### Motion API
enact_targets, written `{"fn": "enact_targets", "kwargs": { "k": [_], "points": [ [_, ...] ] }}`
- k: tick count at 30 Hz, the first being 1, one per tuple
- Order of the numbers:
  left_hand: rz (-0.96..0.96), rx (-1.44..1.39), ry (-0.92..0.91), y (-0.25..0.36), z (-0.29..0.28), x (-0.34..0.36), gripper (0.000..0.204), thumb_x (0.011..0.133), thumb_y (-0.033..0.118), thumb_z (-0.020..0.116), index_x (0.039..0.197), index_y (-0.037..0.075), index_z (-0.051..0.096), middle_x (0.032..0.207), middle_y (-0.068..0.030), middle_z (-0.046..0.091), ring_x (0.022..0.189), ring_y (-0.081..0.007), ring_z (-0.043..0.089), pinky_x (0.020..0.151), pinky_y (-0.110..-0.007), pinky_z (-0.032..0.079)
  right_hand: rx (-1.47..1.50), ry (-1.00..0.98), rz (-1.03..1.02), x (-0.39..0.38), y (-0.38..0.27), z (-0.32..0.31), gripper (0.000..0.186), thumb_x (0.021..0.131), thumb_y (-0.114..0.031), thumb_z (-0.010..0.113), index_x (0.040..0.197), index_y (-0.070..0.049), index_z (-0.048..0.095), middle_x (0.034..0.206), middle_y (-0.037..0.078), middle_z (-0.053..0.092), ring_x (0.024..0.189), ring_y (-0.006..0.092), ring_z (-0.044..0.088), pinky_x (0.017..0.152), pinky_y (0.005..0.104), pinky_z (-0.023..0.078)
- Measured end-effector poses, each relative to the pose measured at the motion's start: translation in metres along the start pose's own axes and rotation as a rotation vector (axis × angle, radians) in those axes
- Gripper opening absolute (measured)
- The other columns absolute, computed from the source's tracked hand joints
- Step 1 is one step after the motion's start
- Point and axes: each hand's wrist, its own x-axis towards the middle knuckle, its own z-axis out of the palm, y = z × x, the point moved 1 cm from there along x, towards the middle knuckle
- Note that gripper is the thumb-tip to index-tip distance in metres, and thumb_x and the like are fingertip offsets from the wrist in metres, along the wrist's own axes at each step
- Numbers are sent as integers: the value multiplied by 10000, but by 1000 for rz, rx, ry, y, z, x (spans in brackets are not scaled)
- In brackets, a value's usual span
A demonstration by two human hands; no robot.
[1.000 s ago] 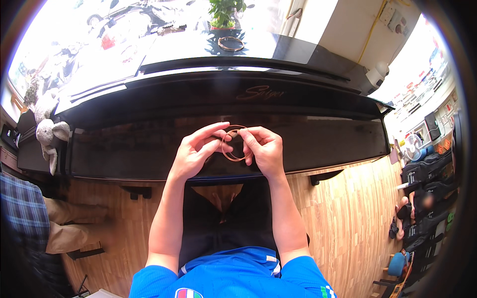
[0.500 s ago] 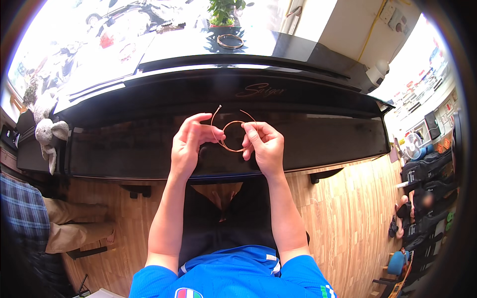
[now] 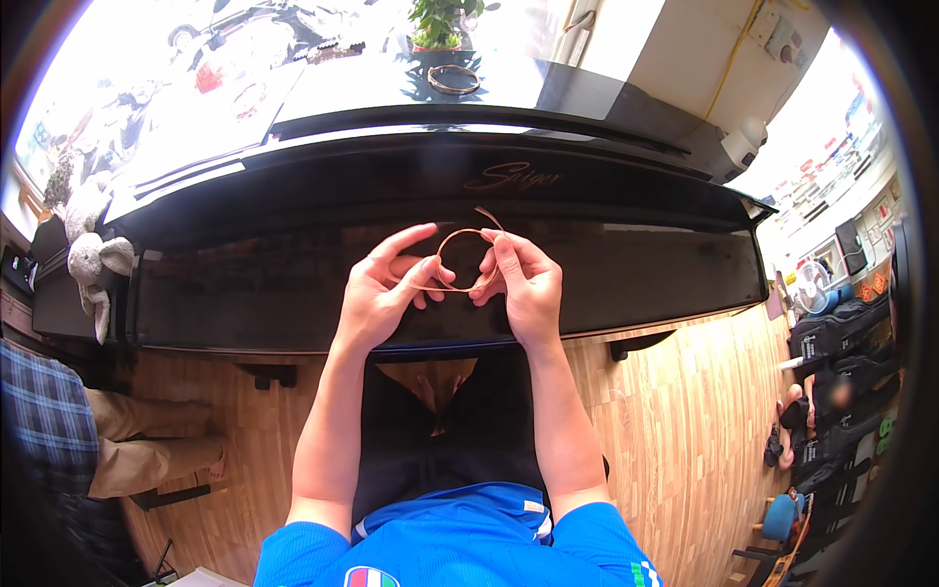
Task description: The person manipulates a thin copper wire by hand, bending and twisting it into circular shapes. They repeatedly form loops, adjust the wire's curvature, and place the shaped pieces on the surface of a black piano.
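Observation:
A thin copper-brown cord or wire (image 3: 457, 232), bent into a loop, is held up in front of the black piano. My left hand (image 3: 383, 289) pinches the loop's left side between thumb and fingers, with the index finger stretched out above it. Gripping the right side, my right hand (image 3: 523, 284) has thumb and fingertips closed on the strand. One loose end pokes up past the right fingertips; the other end is hidden around the left hand. I cannot tell whether it is wire or cord.
The piano's closed black lid (image 3: 626, 264) lies just beyond my hands. On its top stand a coiled ring (image 3: 454, 80) and a potted plant (image 3: 437, 27). A grey plush toy (image 3: 90, 259) hangs at the left. Another person's legs (image 3: 147, 445) show at left.
My left thumb and fingers have closed on the strand's left side. The loose left end that stuck up has gone down out of sight, and the loop is wider.

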Motion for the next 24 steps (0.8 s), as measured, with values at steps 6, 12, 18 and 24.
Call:
{"fn": "enact_targets", "kwargs": {
  "k": [6,12,18,24],
  "points": [
    [6,-81,-36,-8,-6,1,258,981,119,611,1210,5,634,984,-139,707,800,-166,711,683,-252,555,13,-23,-13,1,1,-2,310,1004,-227,590,1159,33,655,784,53,628,650,169,700,537,258,579],
    [54,-127,-87,0,-2,-1,283,938,84,655,1184,-56,648,1040,-144,703,888,-176,710,794,-278,569,0,7,-44,3,1,-3,250,998,-205,595,1100,21,624,792,70,638,648,185,701,546,274,596],
    [20,-89,88,-7,-2,3,280,918,56,689,1178,-43,654,966,-125,722,824,-165,717,789,-283,599,154,-28,-65,4,5,-6,166,989,-170,605,1019,-7,600,849,95,653,786,211,715,609,292,616],
    [36,-99,123,-9,-4,3,255,922,56,684,1163,-25,664,954,-115,717,808,-168,716,792,-294,602,66,-83,-111,5,11,-9,142,977,-133,627,1022,1,625,879,79,670,773,144,675,627,276,588]
  ]
}}
